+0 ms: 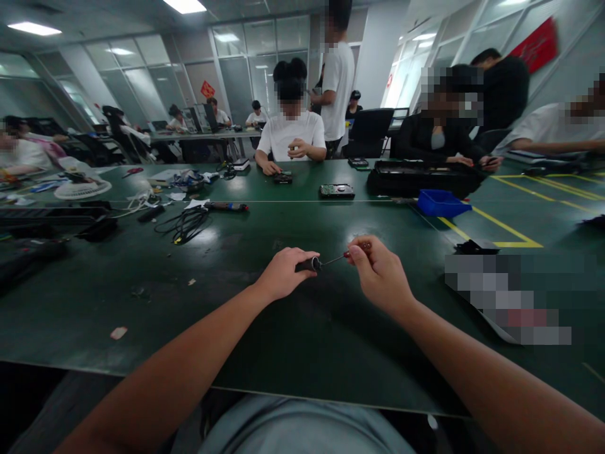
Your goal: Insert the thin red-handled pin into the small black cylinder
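Observation:
Near the middle of the green table [189,328], my left hand [285,273] is wrapped round a short dark cylinder [308,264] whose open end faces right. My right hand [382,275] grips the reddish handle of a thin screwdriver [336,258]. Its metal shaft points left and its tip meets the end of the cylinder; whether it is inside cannot be made out. Both hands are just above the table top, a short gap apart.
Across the table sits a person in white near a hard drive [336,190]. A blue bin [442,203] is at the right, beside a long black case [420,180]. Black cable [186,224] and an electric screwdriver [227,207] lie left. Scraps dot the left side.

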